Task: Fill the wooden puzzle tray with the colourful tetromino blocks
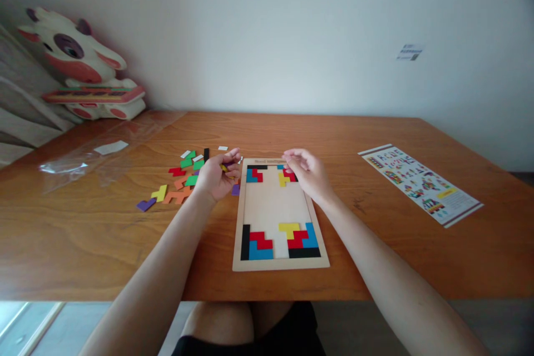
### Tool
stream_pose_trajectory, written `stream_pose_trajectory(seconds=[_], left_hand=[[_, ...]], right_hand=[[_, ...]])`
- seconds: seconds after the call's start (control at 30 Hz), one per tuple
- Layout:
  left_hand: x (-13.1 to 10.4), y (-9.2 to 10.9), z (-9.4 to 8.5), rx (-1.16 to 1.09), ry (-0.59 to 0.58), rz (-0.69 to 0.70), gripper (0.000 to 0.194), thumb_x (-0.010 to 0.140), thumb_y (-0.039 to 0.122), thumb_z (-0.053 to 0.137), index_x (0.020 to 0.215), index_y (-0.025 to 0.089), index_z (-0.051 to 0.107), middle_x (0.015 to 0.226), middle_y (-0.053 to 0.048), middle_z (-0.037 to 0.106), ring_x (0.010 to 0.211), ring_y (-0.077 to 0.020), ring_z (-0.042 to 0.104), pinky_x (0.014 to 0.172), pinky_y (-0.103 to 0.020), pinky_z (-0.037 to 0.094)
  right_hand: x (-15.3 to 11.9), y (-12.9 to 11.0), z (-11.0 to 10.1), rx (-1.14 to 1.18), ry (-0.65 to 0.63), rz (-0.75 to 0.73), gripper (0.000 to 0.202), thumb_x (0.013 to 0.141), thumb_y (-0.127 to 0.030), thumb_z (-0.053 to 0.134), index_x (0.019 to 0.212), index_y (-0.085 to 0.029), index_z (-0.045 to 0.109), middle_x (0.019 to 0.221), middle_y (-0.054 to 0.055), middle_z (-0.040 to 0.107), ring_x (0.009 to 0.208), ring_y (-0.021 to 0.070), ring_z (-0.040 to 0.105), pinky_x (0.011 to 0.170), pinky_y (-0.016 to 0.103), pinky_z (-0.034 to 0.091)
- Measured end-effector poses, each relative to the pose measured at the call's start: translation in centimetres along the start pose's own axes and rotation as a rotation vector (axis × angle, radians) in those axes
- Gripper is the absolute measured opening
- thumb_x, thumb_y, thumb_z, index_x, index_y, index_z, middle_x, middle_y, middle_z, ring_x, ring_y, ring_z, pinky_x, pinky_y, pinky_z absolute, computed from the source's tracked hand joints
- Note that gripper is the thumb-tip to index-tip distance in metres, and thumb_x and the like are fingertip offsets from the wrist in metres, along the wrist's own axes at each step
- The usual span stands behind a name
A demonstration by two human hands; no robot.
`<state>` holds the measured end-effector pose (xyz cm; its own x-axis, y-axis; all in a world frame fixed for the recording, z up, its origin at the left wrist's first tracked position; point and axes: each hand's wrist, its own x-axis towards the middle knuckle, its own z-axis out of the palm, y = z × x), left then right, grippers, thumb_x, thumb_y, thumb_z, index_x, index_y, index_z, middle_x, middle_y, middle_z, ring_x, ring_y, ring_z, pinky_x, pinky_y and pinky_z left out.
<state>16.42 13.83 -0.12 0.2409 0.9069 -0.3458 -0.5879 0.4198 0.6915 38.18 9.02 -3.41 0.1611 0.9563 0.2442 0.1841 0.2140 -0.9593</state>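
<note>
A wooden puzzle board [276, 265] lies in front of me, with black, blue, red and yellow block pieces in its corners and a bare middle. My left hand [214, 175] hovers left of the board's top end, fingers curled around small pieces; a yellow puzzle piece [224, 168] and a bit of purple show between them. Above the upper right corner is my right hand [307, 173], thumb and fingertips brought together; anything between them is too small to make out. Just below it, a yellow piece [283, 179] sits in the board beside a red one, partly covered.
Loose pieces lie left of the board, among them a purple piece [146, 204] and an orange piece [177, 196]. A clear plastic bag [79, 161] and a cow-shaped toy keyboard [95, 94] are at the left. A printed sheet [421, 184] lies at the right.
</note>
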Motion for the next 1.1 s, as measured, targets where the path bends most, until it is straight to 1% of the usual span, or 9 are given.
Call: stream_pose_trajectory(seconds=[0.13, 0.23, 0.33, 0.4, 0.5, 0.6, 0.77, 0.93, 1.1], left_hand=[[-0.6, -0.1, -0.7, 0.56, 0.05, 0.46, 0.016, 0.077, 0.008, 0.054, 0.076, 0.015, 0.068, 0.072, -0.004, 0.064, 0.055, -0.0105, 0.048, 0.045, -0.016, 0.034], [-1.1, 0.0, -1.5, 0.961, -0.065, 0.654, 0.011, 0.075, 0.015, 0.065, 0.08, 0.02, 0.073, 0.08, -0.006, 0.069, 0.078, -0.0192, 0.06, 0.062, -0.02, 0.042], [-1.0, -0.4, -2.1, 1.33, -0.175, 0.709, 0.015, 0.075, 0.024, 0.07, 0.089, 0.024, 0.076, 0.083, -0.005, 0.071, 0.08, -0.0221, 0.062, 0.066, -0.023, 0.041], [-0.7, -0.8, -2.4, 1.515, -0.244, 0.734, 0.017, 0.077, 0.03, 0.07, 0.093, 0.027, 0.077, 0.077, -0.005, 0.07, 0.072, -0.0209, 0.061, 0.063, -0.024, 0.038], [-0.2, -1.5, -2.7, 1.592, -0.313, 0.738, 0.019, 0.078, 0.036, 0.072, 0.094, 0.029, 0.079, 0.069, -0.004, 0.067, 0.063, -0.0191, 0.058, 0.058, -0.024, 0.033], [-0.1, -1.9, -2.9, 1.55, -0.353, 0.699, 0.022, 0.076, 0.038, 0.074, 0.096, 0.03, 0.079, 0.066, -0.003, 0.066, 0.061, -0.0182, 0.057, 0.055, -0.023, 0.032], [-0.2, -1.6, -2.9, 1.565, -0.452, 0.766, 0.022, 0.079, 0.041, 0.072, 0.097, 0.03, 0.079, 0.068, -0.004, 0.068, 0.06, -0.0172, 0.059, 0.058, -0.024, 0.037], [-0.4, -0.8, -2.8, 1.991, -0.211, 0.769, 0.043, 0.091, 0.056, 0.051, 0.112, 0.026, 0.074, 0.08, -0.006, 0.074, 0.074, -0.0231, 0.068, 0.063, -0.027, 0.043], [-0.6, -0.7, -2.7, 2.114, -0.231, 0.735, 0.051, 0.088, 0.065, 0.052, 0.114, 0.028, 0.074, 0.093, -0.005, 0.077, 0.086, -0.0249, 0.071, 0.068, -0.028, 0.047]], right_hand=[[-0.2, 0.0, 0.0, -0.105, -0.053, -0.016, 0.023, 0.087, -0.039, 0.063, 0.101, -0.021, 0.066, 0.105, 0.009, 0.073, 0.084, 0.0194, 0.069, 0.076, 0.037, 0.056], [-0.6, -0.2, 0.1, -0.398, -0.087, -0.179, 0.013, 0.086, -0.025, 0.064, 0.098, -0.024, 0.069, 0.103, 0.007, 0.074, 0.089, 0.0219, 0.067, 0.086, 0.042, 0.052], [-0.6, -0.3, 0.0, -0.556, -0.111, -0.306, 0.014, 0.088, -0.019, 0.06, 0.097, -0.025, 0.069, 0.103, 0.007, 0.074, 0.092, 0.0234, 0.066, 0.093, 0.046, 0.048], [-0.4, -0.1, -0.2, -0.545, -0.047, -0.321, 0.015, 0.09, -0.02, 0.056, 0.098, -0.025, 0.069, 0.101, 0.007, 0.074, 0.09, 0.0231, 0.066, 0.09, 0.045, 0.05], [0.2, 0.3, -0.8, -0.489, 0.07, -0.309, 0.016, 0.091, -0.023, 0.055, 0.099, -0.024, 0.068, 0.099, 0.008, 0.073, 0.088, 0.0228, 0.066, 0.085, 0.043, 0.052], [0.4, 0.7, -1.0, -0.478, 0.08, -0.296, 0.017, 0.091, -0.025, 0.055, 0.1, -0.022, 0.069, 0.099, 0.009, 0.072, 0.085, 0.0225, 0.066, 0.082, 0.042, 0.053], [-0.3, 0.4, -0.3, -0.595, -0.102, -0.403, 0.019, 0.092, -0.022, 0.057, 0.105, -0.023, 0.072, 0.105, 0.009, 0.074, 0.099, 0.0254, 0.066, 0.093, 0.045, 0.05], [-1.2, 0.3, 0.7, -0.654, -0.372, -0.566, 0.03, 0.094, -0.018, 0.059, 0.12, -0.027, 0.069, 0.121, 0.005, 0.072, 0.115, 0.0226, 0.062, 0.102, 0.044, 0.047], [-1.6, 0.2, 1.1, -0.757, -0.479, -0.602, 0.031, 0.096, -0.018, 0.056, 0.124, -0.026, 0.067, 0.12, 0.007, 0.072, 0.116, 0.0209, 0.062, 0.103, 0.043, 0.046]])
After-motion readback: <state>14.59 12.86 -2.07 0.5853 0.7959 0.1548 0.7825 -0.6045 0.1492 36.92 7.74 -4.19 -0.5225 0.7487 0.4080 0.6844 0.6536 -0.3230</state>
